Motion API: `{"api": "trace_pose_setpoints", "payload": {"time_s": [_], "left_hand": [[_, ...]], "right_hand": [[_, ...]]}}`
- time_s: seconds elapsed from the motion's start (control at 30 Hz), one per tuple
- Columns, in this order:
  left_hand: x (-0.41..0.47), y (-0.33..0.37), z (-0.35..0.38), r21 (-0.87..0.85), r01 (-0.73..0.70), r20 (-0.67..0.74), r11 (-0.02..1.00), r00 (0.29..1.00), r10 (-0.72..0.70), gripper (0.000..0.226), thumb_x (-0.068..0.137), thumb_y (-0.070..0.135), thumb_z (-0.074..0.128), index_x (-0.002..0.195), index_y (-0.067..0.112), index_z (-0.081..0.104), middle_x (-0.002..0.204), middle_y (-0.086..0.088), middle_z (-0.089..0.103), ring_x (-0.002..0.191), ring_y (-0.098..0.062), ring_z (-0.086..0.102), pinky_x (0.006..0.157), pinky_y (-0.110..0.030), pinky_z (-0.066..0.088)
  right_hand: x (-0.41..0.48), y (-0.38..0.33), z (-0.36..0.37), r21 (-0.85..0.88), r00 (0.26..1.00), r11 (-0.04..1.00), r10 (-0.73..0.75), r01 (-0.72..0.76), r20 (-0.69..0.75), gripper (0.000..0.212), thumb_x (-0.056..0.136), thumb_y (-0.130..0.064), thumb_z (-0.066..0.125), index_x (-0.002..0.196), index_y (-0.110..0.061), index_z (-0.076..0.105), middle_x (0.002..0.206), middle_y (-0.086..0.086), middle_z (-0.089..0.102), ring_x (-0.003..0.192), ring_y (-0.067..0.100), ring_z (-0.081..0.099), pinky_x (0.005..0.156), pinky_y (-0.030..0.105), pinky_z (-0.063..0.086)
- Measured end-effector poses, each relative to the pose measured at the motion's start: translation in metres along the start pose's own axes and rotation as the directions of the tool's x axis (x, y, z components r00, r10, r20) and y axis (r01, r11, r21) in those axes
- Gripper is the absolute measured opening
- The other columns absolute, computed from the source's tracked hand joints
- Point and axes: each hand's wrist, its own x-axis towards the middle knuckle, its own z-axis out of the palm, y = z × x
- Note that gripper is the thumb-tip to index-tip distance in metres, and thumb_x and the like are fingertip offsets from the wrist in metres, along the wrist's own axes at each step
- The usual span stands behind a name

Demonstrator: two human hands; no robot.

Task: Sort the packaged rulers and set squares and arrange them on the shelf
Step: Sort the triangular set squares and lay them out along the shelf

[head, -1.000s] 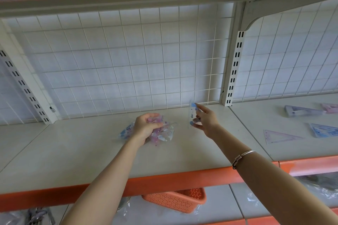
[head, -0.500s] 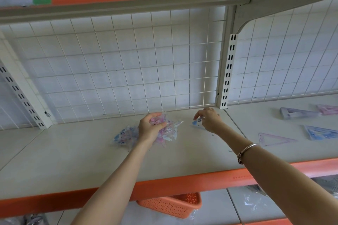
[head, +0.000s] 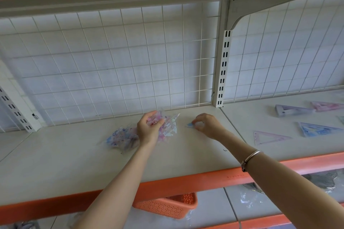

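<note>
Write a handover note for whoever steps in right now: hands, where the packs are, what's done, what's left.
Left hand grips a bundle of clear-wrapped packs resting on the shelf.
Right hand pinches one small blue pack beside it, down at the shelf.
Done: several set squares lie spread on the right bay.
Left: sort the bundle and arrange it.

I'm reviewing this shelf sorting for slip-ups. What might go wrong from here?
The left hand grips a loose bunch of clear-wrapped pink and blue packets; some might slide out onto the beige shelf. The right hand pinches a small blue packet by one end, so it may slip or land askew.
</note>
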Motion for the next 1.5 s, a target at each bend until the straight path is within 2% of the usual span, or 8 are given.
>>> {"api": "trace_pose_setpoints", "payload": {"time_s": [0.3,0.47,0.63,0.73,0.97,1.2,1.4,1.5], "left_hand": [[-0.015,-0.008,0.015,-0.193,-0.032,-0.088,0.981,0.996,0.016,0.039,0.08,0.002,0.074,0.115,0.013,0.062,0.116,-0.006,0.063,0.111,-0.02,0.06,0.094,-0.034,0.051],[-0.012,-0.013,0.01,-0.24,0.009,-0.063,0.971,0.998,-0.025,0.038,0.08,0.002,0.073,0.107,0.028,0.063,0.111,0.007,0.064,0.115,-0.019,0.059,0.095,-0.055,0.049],[-0.013,-0.014,0.007,-0.296,0.073,-0.006,0.952,0.997,-0.079,0.046,0.079,-0.001,0.07,0.105,0.036,0.066,0.121,0.001,0.061,0.113,-0.03,0.061,0.084,-0.067,0.049],[-0.012,-0.014,0.008,-0.312,0.101,-0.007,0.945,0.994,-0.108,0.049,0.077,-0.001,0.07,0.101,0.041,0.067,0.122,0.0,0.059,0.112,-0.031,0.061,0.084,-0.067,0.049],[-0.015,-0.011,0.01,-0.371,0.127,0.09,0.92,0.991,-0.101,0.049,0.081,-0.005,0.068,0.107,0.035,0.066,0.125,-0.002,0.06,0.119,-0.03,0.057,0.095,-0.057,0.048],[-0.02,-0.009,0.012,-0.363,0.103,0.168,0.926,0.985,-0.044,0.049,0.076,-0.006,0.072,0.11,0.029,0.066,0.119,0.002,0.064,0.124,-0.03,0.053,0.099,-0.057,0.046],[-0.027,-0.001,0.014,-0.307,0.126,0.266,0.943,0.963,-0.042,0.055,0.077,-0.01,0.068,0.116,0.028,0.059,0.126,-0.002,0.058,0.124,-0.016,0.051,0.097,-0.043,0.049],[-0.029,0.003,0.014,-0.331,0.188,0.325,0.925,0.943,-0.075,0.06,0.081,-0.02,0.057,0.121,0.025,0.055,0.126,0.0,0.055,0.125,-0.014,0.05,0.096,-0.056,0.047]], "right_hand": [[0.004,0.002,0.005,-0.01,1.0,1.0,-0.018,0.018,-0.015,0.032,0.09,-0.002,0.049,0.108,-0.014,0.071,0.11,0.006,0.07,0.105,0.027,0.06,0.091,0.033,0.045],[0.0,0.002,0.015,0.035,0.996,0.996,-0.075,0.077,-0.049,0.028,0.091,-0.004,0.051,0.107,-0.012,0.071,0.11,0.003,0.069,0.104,0.026,0.061,0.089,0.031,0.044],[-0.006,-0.004,0.016,0.112,0.984,0.99,-0.065,0.084,-0.169,0.032,0.087,0.001,0.052,0.111,-0.011,0.069,0.121,0.005,0.065,0.117,0.021,0.056,0.097,0.03,0.041],[-0.015,-0.021,0.015,0.195,0.951,0.97,-0.081,0.144,-0.299,0.027,0.088,-0.002,0.054,0.108,-0.012,0.069,0.109,0.004,0.067,0.1,0.016,0.059,0.085,0.021,0.043],[-0.022,-0.05,0.023,0.708,0.987,0.705,0.078,0.045,-0.14,0.03,0.085,-0.023,0.07,0.113,-0.019,0.059,0.094,0.006,0.066,0.079,0.02,0.064,0.077,0.034,0.055],[-0.026,-0.052,0.026,0.83,0.991,0.558,0.094,0.022,-0.09,0.021,0.084,0.0,0.067,0.102,-0.005,0.057,0.072,0.01,0.061,0.054,0.012,0.061,0.061,0.025,0.054],[-0.028,-0.051,0.023,0.857,0.994,0.514,0.066,0.037,-0.082,0.023,0.087,0.003,0.062,0.101,-0.015,0.062,0.072,0.014,0.06,0.053,0.01,0.059,0.061,0.022,0.054],[-0.027,-0.051,0.023,0.848,0.993,0.529,0.078,0.037,-0.092,0.027,0.088,0.003,0.06,0.107,-0.016,0.06,0.072,0.011,0.062,0.053,0.008,0.059,0.061,0.02,0.052]]}}
